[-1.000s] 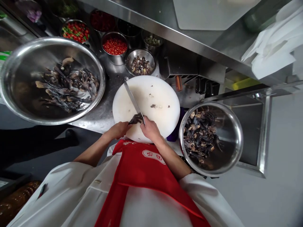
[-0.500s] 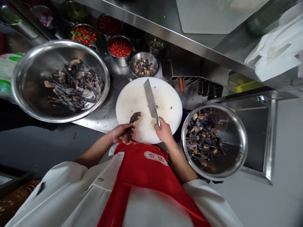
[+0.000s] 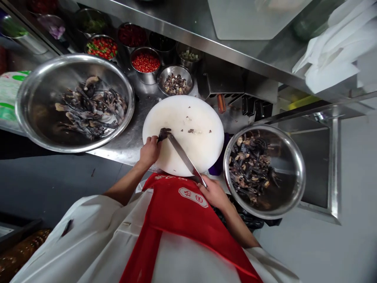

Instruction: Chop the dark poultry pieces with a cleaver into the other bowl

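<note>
My left hand (image 3: 150, 151) is closed round a dark chicken foot (image 3: 164, 134), holding it at the left side of the round white cutting board (image 3: 203, 151). The foot's toes point to the right over the board; its other end is hidden by my fingers. In my right hand (image 3: 215, 192) is the handle of a kitchen knife (image 3: 184, 158), near the board's front edge. The blade slants up and left across the board, its tip beside the toes. I cannot tell whether tip and toes touch. Small dark scraps (image 3: 191, 131) lie on the board.
At the left, a large steel bowl (image 3: 35, 135) holds dark chicken feet; another steel bowl (image 3: 296, 188) with dark pieces stands at the right. Containers of chopped red chillies (image 3: 146, 63) and other ingredients stand behind. A metal shelf (image 3: 182, 33) overhangs the back; knives stand in a rack (image 3: 224, 80).
My left hand has moved forward, bringing the chicken foot from the board's near edge onto it. My right hand has come back towards me, and the knife has swung to point left, towards the foot.
</note>
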Demonstrator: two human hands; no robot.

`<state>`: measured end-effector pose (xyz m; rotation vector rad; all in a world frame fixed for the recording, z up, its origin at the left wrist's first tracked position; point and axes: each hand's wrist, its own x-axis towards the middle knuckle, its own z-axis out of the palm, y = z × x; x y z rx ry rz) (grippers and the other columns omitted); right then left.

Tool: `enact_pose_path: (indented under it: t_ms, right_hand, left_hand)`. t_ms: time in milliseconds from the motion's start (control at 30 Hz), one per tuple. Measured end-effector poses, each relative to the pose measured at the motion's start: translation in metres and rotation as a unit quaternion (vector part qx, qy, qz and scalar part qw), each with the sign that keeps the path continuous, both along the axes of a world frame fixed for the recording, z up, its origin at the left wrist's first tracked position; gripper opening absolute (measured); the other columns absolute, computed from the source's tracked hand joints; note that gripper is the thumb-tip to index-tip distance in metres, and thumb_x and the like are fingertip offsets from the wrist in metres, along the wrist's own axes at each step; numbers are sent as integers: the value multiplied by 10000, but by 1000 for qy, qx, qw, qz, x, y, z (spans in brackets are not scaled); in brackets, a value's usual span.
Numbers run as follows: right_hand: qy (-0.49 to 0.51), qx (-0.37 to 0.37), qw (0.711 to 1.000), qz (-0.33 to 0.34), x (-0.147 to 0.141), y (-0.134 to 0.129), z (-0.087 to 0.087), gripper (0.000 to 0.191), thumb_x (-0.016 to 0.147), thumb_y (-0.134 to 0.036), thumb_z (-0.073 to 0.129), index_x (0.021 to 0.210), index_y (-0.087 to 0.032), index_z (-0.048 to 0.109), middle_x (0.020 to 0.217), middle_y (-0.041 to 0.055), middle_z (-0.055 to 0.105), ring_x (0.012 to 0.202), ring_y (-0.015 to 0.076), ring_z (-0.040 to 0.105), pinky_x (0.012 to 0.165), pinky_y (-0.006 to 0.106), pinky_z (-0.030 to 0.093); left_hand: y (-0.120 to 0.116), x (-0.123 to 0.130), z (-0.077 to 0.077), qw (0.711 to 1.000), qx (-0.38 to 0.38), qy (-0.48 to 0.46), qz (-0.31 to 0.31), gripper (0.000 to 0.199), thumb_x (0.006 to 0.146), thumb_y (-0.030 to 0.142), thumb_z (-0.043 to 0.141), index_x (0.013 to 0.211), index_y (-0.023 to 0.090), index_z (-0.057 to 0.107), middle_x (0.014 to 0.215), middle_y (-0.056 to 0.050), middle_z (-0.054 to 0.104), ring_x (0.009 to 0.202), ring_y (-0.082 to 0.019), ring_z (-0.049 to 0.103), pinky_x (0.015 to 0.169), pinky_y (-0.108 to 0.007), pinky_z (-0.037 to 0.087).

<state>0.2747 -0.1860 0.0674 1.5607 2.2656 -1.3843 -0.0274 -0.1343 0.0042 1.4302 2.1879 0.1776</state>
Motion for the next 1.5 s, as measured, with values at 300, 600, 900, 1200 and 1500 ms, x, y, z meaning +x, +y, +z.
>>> enact_pose_path:
  t_ms: [300, 600, 900, 1200, 1500]
  right_hand:
    - [-21, 74, 996, -38, -34, 0, -4, 421, 930, -316, 384, 1318, -181, 478, 1031, 81, 699, 933, 225, 653, 812, 304, 462]
    - [-18, 44, 997, -55, -35, 6, 18, 315, 918, -299, 410, 1191, -225, 548, 906, 37, 704, 819, 211, 650, 738, 280, 450]
    - [27, 37, 989, -140, -34, 7, 17, 370, 933, -401, 385, 1200, -235, 580, 767, 32, 693, 755, 223, 658, 686, 302, 501]
    - [23, 49, 987, -151, -40, 21, 17, 425, 919, -399, 383, 1283, -237, 532, 743, 38, 684, 721, 232, 662, 638, 304, 507]
    - [27, 82, 992, -96, -93, 56, 13, 392, 887, -379, 443, 1230, -212, 533, 905, 53, 697, 823, 244, 647, 732, 306, 472]
  left_hand:
    - [6, 2, -4, 1000, -6, 4, 9, 316, 950, 386, 364, 1142, 188, 517, 1077, -130, 659, 942, -280, 627, 722, -318, 406]
    - [7, 3, -4, 1000, -15, 2, 18, 300, 947, 386, 356, 1126, 199, 508, 1094, -130, 660, 957, -276, 629, 736, -319, 417]
    - [-3, 0, 20, 968, -115, -224, 4, 366, 812, 307, 551, 1147, 165, 518, 900, -121, 677, 760, -231, 655, 662, -311, 476]
    - [-30, -52, 31, 743, -190, -625, 145, 532, 728, 457, 667, 1183, 215, 534, 1043, -103, 640, 718, -162, 633, 502, -240, 488]
    - [-9, -62, -21, 968, 106, -172, 150, 286, 897, 409, 459, 1052, 173, 507, 918, -84, 602, 889, -198, 588, 807, -339, 486]
